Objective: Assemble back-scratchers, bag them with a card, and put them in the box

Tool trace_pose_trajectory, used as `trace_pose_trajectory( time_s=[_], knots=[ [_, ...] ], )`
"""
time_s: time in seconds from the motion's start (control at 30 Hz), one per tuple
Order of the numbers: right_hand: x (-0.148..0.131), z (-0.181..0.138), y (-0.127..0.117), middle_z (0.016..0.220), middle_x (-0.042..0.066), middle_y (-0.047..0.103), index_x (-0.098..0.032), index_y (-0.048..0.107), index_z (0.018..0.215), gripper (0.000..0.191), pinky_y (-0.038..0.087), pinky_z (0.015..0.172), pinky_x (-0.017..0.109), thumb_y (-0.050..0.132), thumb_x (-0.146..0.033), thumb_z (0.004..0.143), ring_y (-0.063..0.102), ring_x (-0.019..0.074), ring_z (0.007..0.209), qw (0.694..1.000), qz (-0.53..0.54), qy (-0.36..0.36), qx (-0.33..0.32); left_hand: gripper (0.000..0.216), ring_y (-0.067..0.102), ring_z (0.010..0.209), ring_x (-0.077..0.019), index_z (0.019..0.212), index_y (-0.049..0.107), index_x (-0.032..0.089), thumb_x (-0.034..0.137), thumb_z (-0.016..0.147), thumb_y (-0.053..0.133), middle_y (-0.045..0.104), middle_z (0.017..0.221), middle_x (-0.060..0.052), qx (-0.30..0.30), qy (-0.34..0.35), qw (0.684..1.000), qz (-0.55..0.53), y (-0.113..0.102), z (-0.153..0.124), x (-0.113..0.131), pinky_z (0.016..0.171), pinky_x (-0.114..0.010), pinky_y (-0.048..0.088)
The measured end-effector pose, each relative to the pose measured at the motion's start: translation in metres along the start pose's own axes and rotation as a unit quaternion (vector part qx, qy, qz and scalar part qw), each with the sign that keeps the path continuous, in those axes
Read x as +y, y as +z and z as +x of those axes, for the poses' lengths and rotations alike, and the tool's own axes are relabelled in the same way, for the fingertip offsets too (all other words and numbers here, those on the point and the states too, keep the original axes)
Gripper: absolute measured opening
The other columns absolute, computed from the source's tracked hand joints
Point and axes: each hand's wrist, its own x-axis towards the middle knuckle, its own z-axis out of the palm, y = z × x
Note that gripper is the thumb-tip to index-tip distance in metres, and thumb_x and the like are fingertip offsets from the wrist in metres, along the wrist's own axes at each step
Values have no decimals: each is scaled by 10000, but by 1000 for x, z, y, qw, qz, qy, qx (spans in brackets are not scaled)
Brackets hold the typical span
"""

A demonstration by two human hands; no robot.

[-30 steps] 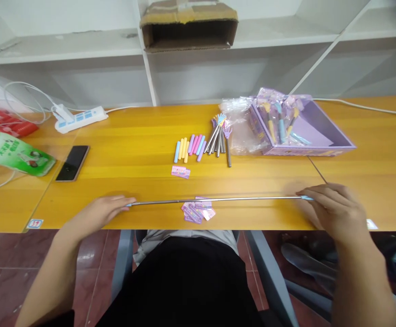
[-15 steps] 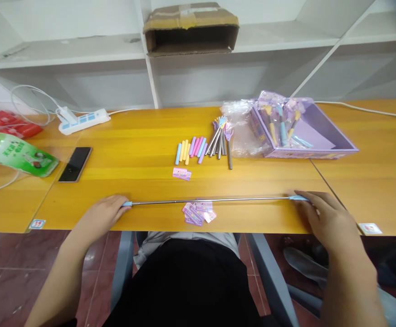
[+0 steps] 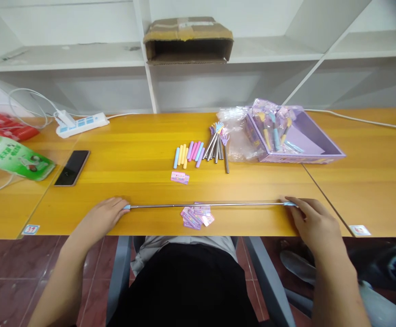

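The left hand lay on the near edge of the table, fingers drawn together and pinching the pale blue left end of the extended rod. The rod ran level along that near edge, passing over a small heap of pink labels. The right hand held the opposite blue end between closed fingertips, with the palm off the wood; the underside of that grip was hidden. In my judgement, the step in hand was the handling of this thin telescopic rod by its two ends. Doing it well called for keeping both ends in one straight line, applying force along the axis only, and gripping the blue ends rather than the slender metal sections, which looked liable to bend. Containers were then noted. A green pouch lay at the far left, sealed, contents not visible. A cardboard box sat on its side on the shelf behind, its open face showing only dark interior. A crumpled clear plastic bag lay against the purple box, which held several wrapped items with yellow and blue handles at its left end; its right part appeared bare.
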Motion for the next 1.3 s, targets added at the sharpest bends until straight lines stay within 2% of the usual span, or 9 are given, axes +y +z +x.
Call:
trace_pose_trajectory(
  time_s=[0.1, 0.2, 0.33, 0.43, 0.63, 0.77, 0.93, 1.1, 1.3],
  knots=[
    [1, 0, -1, 1112, 100, 760, -244, 776, 1277, 262, 623, 817, 342, 594, -307, 1099, 790, 241, 914, 999, 21, -34, -1, 410, 729, 969, -271, 1106, 716, 213, 480, 1165, 410, 759, 1055, -84, 30, 24, 999, 10, 2, -1, -2, 893, -411, 565],
    [-10, 4, 1, 1074, 79, 739, -252, 773, 1322, 302, 617, 826, 314, 556, -269, 1114, 779, 203, 890, 994, 85, -67, -29, 417, 721, 910, -259, 1098, 718, 194, 447, 1178, 397, 754, 1002, -86, 81, 84, 991, 59, 8, 3, 7, 829, -395, 560],
    [-50, 16, 8, 1017, 58, 695, -248, 742, 1405, 353, 601, 771, 268, 548, -231, 1110, 750, 152, 831, 981, 134, -122, -67, 315, 717, 866, -230, 1157, 704, 180, 341, 1180, 433, 754, 975, -80, 117, 140, 977, 109, 21, 19, 35, 772, -359, 545],
    [-83, 26, 10, 999, 55, 685, -229, 718, 1418, 372, 583, 736, 253, 525, -173, 1104, 733, 143, 822, 976, 113, -169, -77, 253, 711, 829, -219, 1134, 685, 179, 291, 1172, 461, 747, 956, -68, 118, 162, 974, 107, 27, 33, 58, 731, -343, 524],
    [-128, 43, 4, 983, 54, 678, -171, 657, 1407, 395, 533, 714, 268, 510, -45, 1062, 686, 151, 814, 968, 57, -238, -46, 182, 695, 829, -212, 1161, 660, 175, 256, 1159, 497, 734, 950, -60, 153, 176, 968, 93, 29, 53, 86, 713, -333, 496],
    [-158, 52, 6, 962, 64, 668, -137, 682, 1331, 398, 493, 681, 283, 494, 14, 1015, 624, 159, 765, 960, 33, -272, -56, 169, 687, 810, -211, 1176, 646, 159, 228, 1155, 493, 732, 938, -60, 170, 171, 965, 108, 36, 64, 107, 686, -335, 479],
    [-191, 51, 13, 902, 51, 639, -128, 706, 1273, 313, 481, 684, 308, 510, -32, 1048, 575, 170, 749, 948, 63, -311, -30, 183, 690, 808, -210, 1237, 639, 146, 243, 1152, 509, 723, 920, -51, 165, 193, 963, 87, 48, 71, 135, 662, -331, 483],
    [-200, 42, 24, 861, 33, 613, -146, 746, 1242, 270, 436, 644, 305, 545, -74, 1076, 530, 152, 702, 955, 96, -281, -4, 232, 692, 820, -206, 1298, 650, 152, 272, 1147, 521, 727, 949, -54, 173, 195, 964, 43, 62, 73, 142, 687, -332, 512],
    [-196, 40, 36, 890, 35, 628, -170, 782, 1260, 275, 460, 656, 283, 571, -122, 1090, 593, 135, 710, 968, 131, -210, -49, 418, 645, 761, -190, 1499, 630, 297, 192, 1098, 570, 681, 917, -23, 119, 167, 978, 46, 69, 71, 135, 644, -306, 453]
  ],
)
